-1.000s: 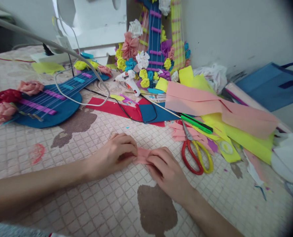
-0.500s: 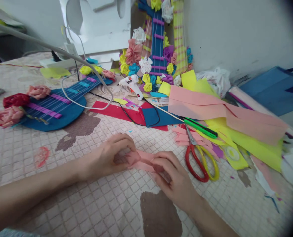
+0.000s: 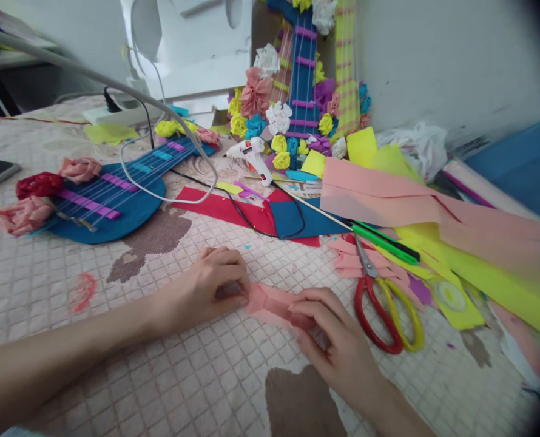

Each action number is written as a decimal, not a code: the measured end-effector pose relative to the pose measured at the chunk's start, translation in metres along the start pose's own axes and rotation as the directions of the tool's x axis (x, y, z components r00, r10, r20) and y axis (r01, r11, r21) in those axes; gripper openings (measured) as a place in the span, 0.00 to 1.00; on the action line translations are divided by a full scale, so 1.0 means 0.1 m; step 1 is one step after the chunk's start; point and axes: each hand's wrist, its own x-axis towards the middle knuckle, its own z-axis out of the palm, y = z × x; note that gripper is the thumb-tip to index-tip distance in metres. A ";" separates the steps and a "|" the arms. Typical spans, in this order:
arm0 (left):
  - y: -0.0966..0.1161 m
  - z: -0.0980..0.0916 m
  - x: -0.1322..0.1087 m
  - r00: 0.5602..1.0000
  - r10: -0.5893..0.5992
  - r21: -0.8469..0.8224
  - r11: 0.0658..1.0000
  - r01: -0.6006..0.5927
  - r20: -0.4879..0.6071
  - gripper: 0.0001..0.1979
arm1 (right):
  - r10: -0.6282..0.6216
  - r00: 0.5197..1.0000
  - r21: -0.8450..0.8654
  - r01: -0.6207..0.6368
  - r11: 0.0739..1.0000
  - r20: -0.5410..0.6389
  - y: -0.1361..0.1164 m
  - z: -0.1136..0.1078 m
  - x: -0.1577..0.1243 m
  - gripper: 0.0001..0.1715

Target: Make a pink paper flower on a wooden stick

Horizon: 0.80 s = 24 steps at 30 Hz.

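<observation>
A small folded strip of pink crepe-like paper point(image 3: 272, 304) is stretched between my two hands, just over the quilted tablecloth. My left hand point(image 3: 215, 282) pinches its left end, thumb and fingers pressed together. Closed on the right end is my right hand point(image 3: 331, 334), its fingers curled over the paper. Creases run across the middle of the strip. To the right of my right hand lie scissors point(image 3: 377, 297) with one red and one yellow handle. Cut pink strips point(image 3: 349, 258) are piled beside the blades.
A blue paper guitar point(image 3: 115, 197) with paper roses lies at left. Behind it stand a white glue gun point(image 3: 254, 159) with its cord and another decorated guitar point(image 3: 303, 79). A green cutter point(image 3: 386, 241) and pink and yellow sheets point(image 3: 388, 194) cover the right side.
The view has shifted slightly, so things appear further right. My left hand has drawn a little away from my right, and more of the pink paper strip shows between them.
</observation>
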 end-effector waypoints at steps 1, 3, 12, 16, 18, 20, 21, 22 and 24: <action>0.00 0.00 0.00 1.000 -0.003 0.002 1.000 0.003 -0.002 0.02 | 0.003 1.000 -0.004 -0.003 1.000 -0.003 0.00 0.00 0.00 0.10; 0.01 0.01 0.00 1.000 -0.010 0.010 1.000 0.010 -0.005 0.02 | 0.012 1.000 -0.013 -0.012 1.000 -0.002 0.00 0.00 0.00 0.09; 0.05 0.05 -0.01 0.997 -0.033 0.014 0.999 0.034 -0.071 0.03 | 0.022 1.000 -0.006 -0.022 1.000 -0.005 0.00 0.02 0.02 0.10; 0.07 0.03 -0.01 0.999 0.004 -0.036 0.999 -0.006 -0.051 0.05 | 0.028 1.000 0.005 -0.028 1.000 -0.004 -0.02 0.02 0.02 0.09; 0.09 0.03 -0.01 0.999 0.003 -0.025 1.000 -0.005 -0.046 0.05 | 0.035 0.999 0.013 -0.035 0.999 -0.005 -0.01 0.03 0.03 0.08; 0.11 0.06 -0.01 0.999 -0.014 0.011 1.000 0.015 -0.049 0.04 | 0.039 0.999 0.014 -0.039 0.999 -0.007 -0.01 0.03 0.03 0.07; 0.11 0.07 -0.01 0.998 -0.025 0.027 0.999 0.026 -0.054 0.03 | 0.038 0.999 0.013 -0.038 0.999 -0.007 -0.01 0.03 0.03 0.07; 0.12 0.08 0.00 0.998 -0.033 0.038 0.999 0.035 -0.057 0.02 | 0.034 0.999 0.012 -0.034 0.999 -0.008 0.00 0.04 0.03 0.07; 0.11 0.10 0.00 0.998 -0.038 0.043 0.998 0.041 -0.058 0.02 | 0.029 0.999 0.014 -0.028 1.000 -0.014 0.00 0.04 0.03 0.07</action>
